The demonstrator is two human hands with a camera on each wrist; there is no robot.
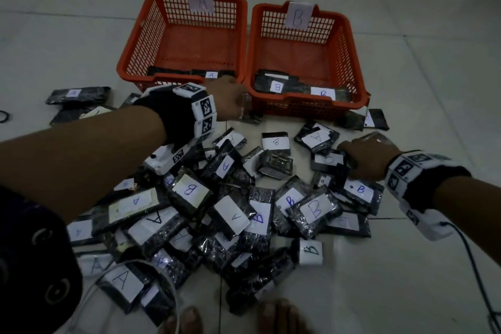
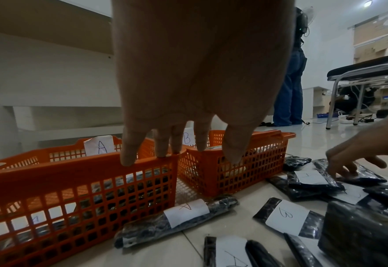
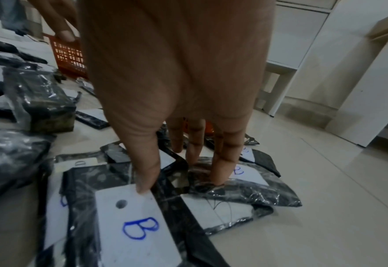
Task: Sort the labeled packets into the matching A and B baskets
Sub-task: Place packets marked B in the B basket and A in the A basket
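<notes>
Two orange mesh baskets stand side by side, basket A [image 1: 141,43] on the left and basket B [image 1: 352,62] on the right, each with a few dark packets inside. My left hand [image 1: 227,97] hangs over basket A's front rim [image 2: 73,162] with straight fingers [image 2: 126,157] and holds nothing. An A packet [image 2: 183,215] lies on the floor just below it. My right hand [image 1: 360,152] is down on the right side of the packet pile [image 1: 233,214]. Its thumb [image 3: 144,186] touches a B packet's label [image 3: 137,225], and its fingers [image 3: 220,173] press another B packet [image 3: 245,191].
Several dark packets with white A or B labels cover the tiled floor in front of the baskets. My bare toes [image 1: 279,317] show at the bottom edge. A wrist cable [image 1: 471,252] runs off to the right. A standing person [image 2: 288,90], a chair [image 2: 366,72] and white cabinets [image 3: 325,54] lie beyond.
</notes>
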